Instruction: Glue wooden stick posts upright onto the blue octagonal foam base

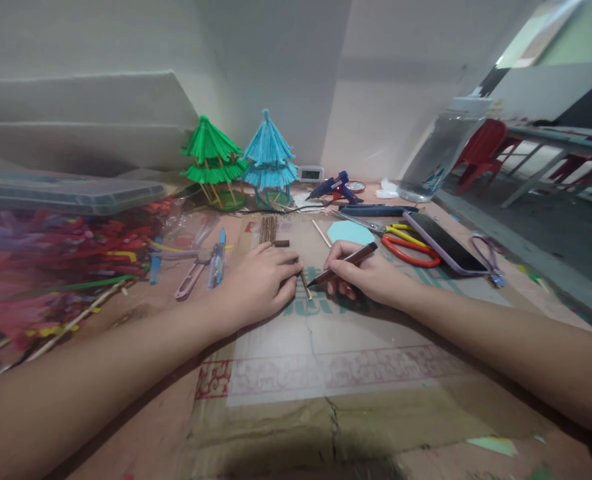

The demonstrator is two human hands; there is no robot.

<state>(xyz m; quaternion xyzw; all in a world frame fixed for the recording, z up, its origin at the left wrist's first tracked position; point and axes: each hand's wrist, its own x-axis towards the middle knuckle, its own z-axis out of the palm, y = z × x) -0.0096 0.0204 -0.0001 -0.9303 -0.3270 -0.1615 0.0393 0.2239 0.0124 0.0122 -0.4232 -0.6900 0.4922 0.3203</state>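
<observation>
My right hand grips a brown marker pen, its tip down against a thin wooden stick. With its fingers closed at the stick's upper end, my left hand pins the stick on the cardboard. The stick looks brown along part of its length and paler at the near end. Behind my left hand lie several brown sticks side by side, with the brown marker cap next to them. A pale stick rests beside a light blue octagonal piece.
Green and blue pavilion models stand by the wall, near a glue gun. Right of my hands lie red-handled scissors, a phone and a large bottle. A heap of colourful craft materials fills the left.
</observation>
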